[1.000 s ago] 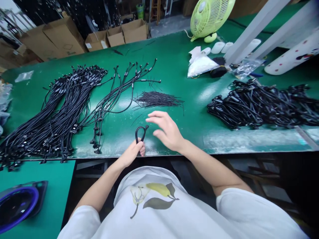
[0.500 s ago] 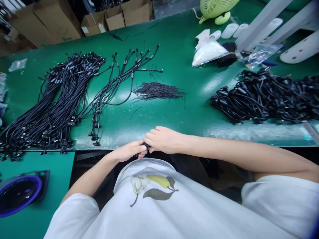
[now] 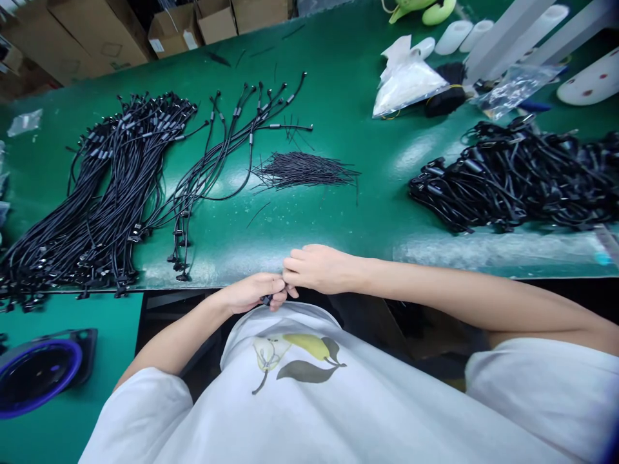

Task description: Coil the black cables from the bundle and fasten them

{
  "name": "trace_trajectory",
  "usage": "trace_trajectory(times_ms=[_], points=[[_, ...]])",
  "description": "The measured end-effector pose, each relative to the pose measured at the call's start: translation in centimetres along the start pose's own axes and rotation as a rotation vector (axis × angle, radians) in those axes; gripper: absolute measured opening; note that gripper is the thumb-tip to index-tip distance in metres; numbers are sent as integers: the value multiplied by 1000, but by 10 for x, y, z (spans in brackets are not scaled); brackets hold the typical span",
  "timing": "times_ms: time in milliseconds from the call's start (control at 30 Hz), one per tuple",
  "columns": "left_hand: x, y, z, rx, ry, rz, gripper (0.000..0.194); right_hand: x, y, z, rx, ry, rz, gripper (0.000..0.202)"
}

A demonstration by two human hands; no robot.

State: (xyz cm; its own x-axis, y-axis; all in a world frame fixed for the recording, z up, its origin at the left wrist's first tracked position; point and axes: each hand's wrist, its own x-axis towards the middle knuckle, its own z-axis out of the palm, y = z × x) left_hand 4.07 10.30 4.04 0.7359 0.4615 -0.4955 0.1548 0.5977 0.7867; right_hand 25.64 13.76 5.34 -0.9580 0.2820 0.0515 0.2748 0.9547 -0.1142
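Both hands meet at the front edge of the green table (image 3: 377, 212), just above my shirt. My left hand (image 3: 254, 293) is closed around a black cable (image 3: 267, 299), of which only a dark end shows below the fingers. My right hand (image 3: 316, 269) presses its bent fingers together against the left fingertips; what they pinch is hidden. Beyond the hands lies a heap of thin black ties (image 3: 307, 169). Left of it, several loose black cables (image 3: 213, 161) with small plugs spread over the table.
A large pile of straight black cables (image 3: 130, 161) covers the left side. Coiled black cables (image 3: 512, 180) are heaped at the right. Behind them stand a white plastic bag (image 3: 409, 80), white rolls (image 3: 453, 37) and grey posts (image 3: 503, 38). A blue-rimmed round object (image 3: 72, 367) sits lower left.
The dark bundle that showed between my hands is now mostly covered by the fingers. My right hand has shifted slightly, and the view has tilted a little downward.
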Motion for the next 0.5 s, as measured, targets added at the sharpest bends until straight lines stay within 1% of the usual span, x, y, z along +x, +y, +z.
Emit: trace_trajectory(times_ms=[100, 133, 167, 200, 300, 400, 500], points=[[4, -6, 4, 478, 323, 156, 27, 1, 0, 0, 198, -167, 206, 26], [6, -7, 5, 620, 397, 190, 24, 1, -1, -1, 259, -218, 253, 27], [6, -8, 6, 727, 440, 210, 22, 2, -1, -1, 306, -257, 279, 28], [7, -8, 6, 798, 456, 219, 21, 2, -2, -2, 338, -277, 294, 29], [9, -6, 6, 895, 428, 185, 24, 3, -1, -2, 417, -276, 354, 35], [12, -4, 6, 965, 394, 125, 27, 3, 8, -2, 607, -275, 426, 35], [16, -6, 6, 1115, 433, 153, 29, 2, 20, -2, 789, -330, 480, 32]])
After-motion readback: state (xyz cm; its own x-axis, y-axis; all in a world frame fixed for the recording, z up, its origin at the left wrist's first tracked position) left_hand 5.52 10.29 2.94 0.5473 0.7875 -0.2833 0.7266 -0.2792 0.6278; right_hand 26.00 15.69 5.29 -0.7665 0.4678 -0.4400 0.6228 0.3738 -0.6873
